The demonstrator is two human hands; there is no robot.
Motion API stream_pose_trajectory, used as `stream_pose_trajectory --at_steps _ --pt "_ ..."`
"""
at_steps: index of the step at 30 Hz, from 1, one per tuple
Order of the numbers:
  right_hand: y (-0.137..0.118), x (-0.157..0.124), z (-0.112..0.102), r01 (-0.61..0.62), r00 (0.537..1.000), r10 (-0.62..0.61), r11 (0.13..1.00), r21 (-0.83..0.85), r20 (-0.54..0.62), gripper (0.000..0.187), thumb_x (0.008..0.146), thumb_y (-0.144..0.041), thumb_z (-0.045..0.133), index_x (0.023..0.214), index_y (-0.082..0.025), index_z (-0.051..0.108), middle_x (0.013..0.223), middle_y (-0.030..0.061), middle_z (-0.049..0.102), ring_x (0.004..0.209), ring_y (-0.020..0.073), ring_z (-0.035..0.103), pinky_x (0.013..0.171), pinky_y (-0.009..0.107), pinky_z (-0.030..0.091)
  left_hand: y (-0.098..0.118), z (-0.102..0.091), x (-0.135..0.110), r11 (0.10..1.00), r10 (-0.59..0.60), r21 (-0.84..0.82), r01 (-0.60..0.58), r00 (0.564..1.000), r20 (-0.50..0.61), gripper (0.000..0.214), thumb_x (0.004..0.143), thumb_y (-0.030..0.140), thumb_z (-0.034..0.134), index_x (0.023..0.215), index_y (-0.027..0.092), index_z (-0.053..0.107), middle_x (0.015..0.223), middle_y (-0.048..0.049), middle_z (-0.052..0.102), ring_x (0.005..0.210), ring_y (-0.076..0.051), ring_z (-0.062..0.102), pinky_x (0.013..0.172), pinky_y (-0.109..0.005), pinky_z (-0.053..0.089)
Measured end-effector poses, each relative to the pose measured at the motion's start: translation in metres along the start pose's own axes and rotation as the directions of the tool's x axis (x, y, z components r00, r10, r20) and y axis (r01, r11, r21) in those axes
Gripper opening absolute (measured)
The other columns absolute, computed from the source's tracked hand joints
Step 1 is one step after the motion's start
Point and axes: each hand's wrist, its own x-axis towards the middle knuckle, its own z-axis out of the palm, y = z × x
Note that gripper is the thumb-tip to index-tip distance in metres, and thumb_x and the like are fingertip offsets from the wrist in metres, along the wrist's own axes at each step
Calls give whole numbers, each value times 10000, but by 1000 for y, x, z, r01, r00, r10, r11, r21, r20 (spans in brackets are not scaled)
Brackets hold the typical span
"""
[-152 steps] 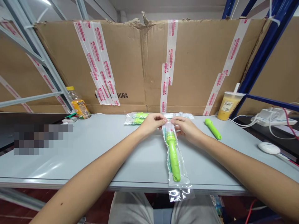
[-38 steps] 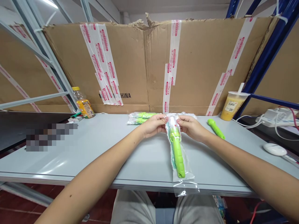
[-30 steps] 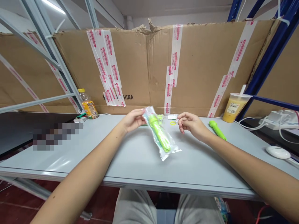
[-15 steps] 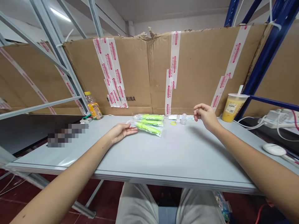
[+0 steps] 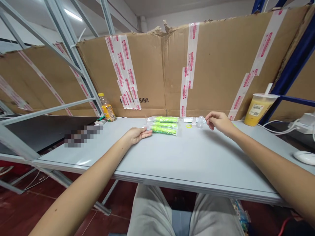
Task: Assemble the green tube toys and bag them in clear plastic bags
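Three clear bags, each with a bright green tool inside, lie side by side at the back of the grey table [image 5: 172, 157]. My left hand [image 5: 136, 134] lies open, fingertips at the left end of the nearest bagged tool [image 5: 163, 130]. The other two bags [image 5: 164, 119] sit just behind it. My right hand [image 5: 218, 120] hovers with fingers loosely curled and empty, beside a small clear cap [image 5: 201, 122] and a yellow rubber ring [image 5: 188, 126]. The loose green tool from before is hidden behind my right hand.
A taped cardboard wall [image 5: 157, 68] closes the back of the table. A yellow drink bottle [image 5: 107, 108] stands at back left, an iced drink cup [image 5: 258, 108] at back right. A white mouse [image 5: 305, 157] and a power strip [image 5: 306, 123] lie far right. Metal shelf struts [image 5: 73, 62] rise on the left.
My left hand carried the bagged tool away from the table's middle and laid it next to the other two bags. My right hand let go and moved right, to the small cap.
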Motion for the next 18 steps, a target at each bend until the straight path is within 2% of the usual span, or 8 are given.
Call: stream_pose_trajectory --at_steps 4,7,9,10,13,15,16,18 --pt "3 -2 2 -2 996 11 995 -98 90 116 664 -116 513 707 -186 594 607 14 607 442 117 513 451 269 394 -7 2 -4 929 117 361 -82 990 -74 382 824 131 694 1139 -5 527 655 -165 693 519 -247 687 561 -354 599" --pt "2 -4 4 0 992 17 992 -130 124 128 657 -113 495 702 -183 592 627 16 610 456 117 517 458 265 397 -7 2 -7 817 225 564 -120 967 -119 528 797 186 708 1236 33 460 557 -84 654 442 -238 624 506 -357 539" --pt "-1 -5 5 -8 991 28 988 -152 132 133 651 -111 487 702 -182 587 634 16 611 455 119 517 460 266 397 -2 6 -17 721 344 675 -155 926 -154 563 777 205 701 1262 81 443 519 -14 605 405 -210 556 494 -336 483" --pt "-2 -5 6 -12 990 35 986 -167 134 138 650 -110 481 705 -183 585 634 14 609 453 120 516 461 267 395 1 10 -25 645 440 740 -193 885 -153 528 768 234 703 1227 114 472 506 15 573 395 -194 514 494 -326 450" --pt "-1 -4 5 6 991 28 970 -245 134 158 660 -113 468 719 -188 594 635 6 613 453 121 514 473 268 386 1 29 -66 391 766 792 -470 643 3 135 780 261 654 861 214 557 513 28 504 496 -161 481 570 -298 393" --pt "2 0 3 54 992 -13 941 -335 125 168 675 -115 469 724 -190 612 641 6 627 473 125 519 499 271 383 -19 38 -99 322 802 702 -635 577 154 210 804 329 629 661 236 506 506 20 450 510 -152 440 576 -308 376" --pt "4 2 1 81 993 -39 918 -389 114 172 684 -116 471 725 -190 621 645 9 635 491 130 523 518 274 384 -37 38 -113 372 774 630 -682 602 194 269 806 367 627 604 243 500 515 5 451 529 -161 454 568 -317 381" --pt "8 6 -4 113 993 -82 861 -495 82 177 703 -114 473 724 -190 632 658 19 651 531 139 530 554 278 382 -85 29 -128 601 590 433 -672 739 326 259 807 423 602 587 290 579 529 -26 493 583 -199 523 547 -344 409"
